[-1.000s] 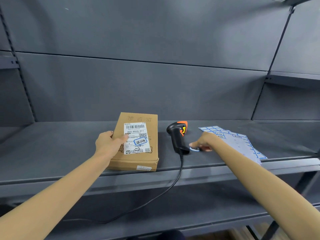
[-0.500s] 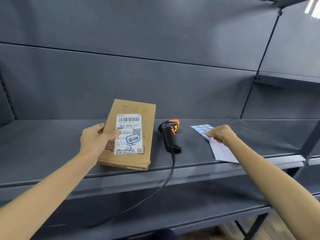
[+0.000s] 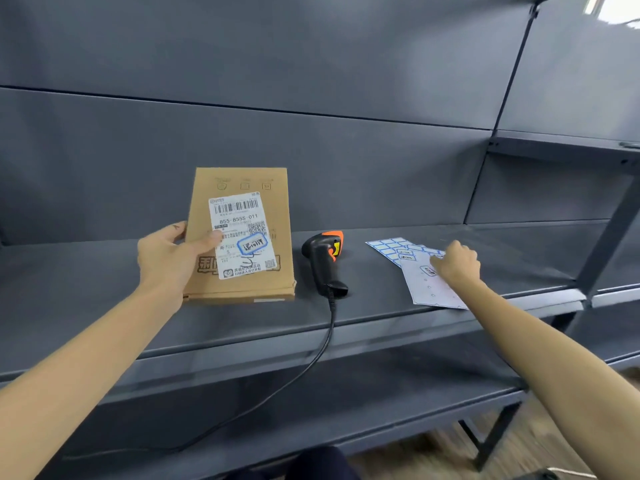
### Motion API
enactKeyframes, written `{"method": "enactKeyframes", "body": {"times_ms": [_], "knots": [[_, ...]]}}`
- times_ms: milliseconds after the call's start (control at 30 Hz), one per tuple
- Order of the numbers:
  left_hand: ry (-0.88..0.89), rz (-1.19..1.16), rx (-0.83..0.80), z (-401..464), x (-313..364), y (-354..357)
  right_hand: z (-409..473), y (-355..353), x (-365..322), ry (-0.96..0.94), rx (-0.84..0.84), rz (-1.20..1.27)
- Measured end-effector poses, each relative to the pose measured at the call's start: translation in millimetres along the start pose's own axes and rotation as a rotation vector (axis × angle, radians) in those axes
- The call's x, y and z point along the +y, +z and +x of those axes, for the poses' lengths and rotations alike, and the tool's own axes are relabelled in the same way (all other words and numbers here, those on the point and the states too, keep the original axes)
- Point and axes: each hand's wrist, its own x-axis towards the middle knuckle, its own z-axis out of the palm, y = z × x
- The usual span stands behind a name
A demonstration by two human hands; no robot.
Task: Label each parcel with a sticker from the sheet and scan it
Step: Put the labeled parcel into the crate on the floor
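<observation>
The left hand [image 3: 166, 258] grips the parcel [image 3: 240, 237] by its left side, thumb laid across the shipping label [image 3: 240, 235], and holds it tilted up off the shelf [image 3: 381, 306] with its near edge resting close to the shelf's front edge, left of centre. The right hand [image 3: 457, 263] has its fingers curled down onto the sticker sheet [image 3: 426, 282], which lies flat toward the right end of the shelf; whether it pinches a sticker or only presses the sheet cannot be told, as the fingertips are hidden.

Between the two hands lies the scanner [image 3: 323, 261], black with an orange head, on its side in the middle of the shelf, its cable [image 3: 325, 341] running over the front edge and down. Neither hand touches it.

A blue-framed sticker [image 3: 252, 244] with handwriting already sits on the parcel's shipping label, so the labelling of this parcel looks done. The scan appears to be what remains for it. The sheet shows bare backing where stickers are gone and several blue ones left. No other parcel is in view.
</observation>
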Motion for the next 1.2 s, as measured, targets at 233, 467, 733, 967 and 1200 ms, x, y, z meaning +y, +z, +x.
{"method": "enactKeyframes", "body": {"times_ms": [233, 467, 733, 967, 1200], "knots": [[0.031, -0.068, -0.169, -21.4, 29.3, 64.0, -15.4, -28.5, 27.9, -0.237, -0.019, -0.169], [0.002, -0.122, -0.428, -84.3, 41.9, 157.4, -38.5, -71.9, 94.4, -0.148, 0.057, -0.247], [-0.059, -0.090, -0.713, -201.7, 5.8, 242.9, -89.3, -86.6, 228.6, 0.112, 0.059, -0.293], [-0.132, 0.054, -0.869, -282.7, -63.5, 278.9, -153.0, -44.4, 333.4, 0.368, -0.061, -0.292], [-0.338, 0.227, -0.922, -343.5, -152.9, 287.6, -225.9, 26.7, 396.7, 0.546, -0.244, -0.142]]}}
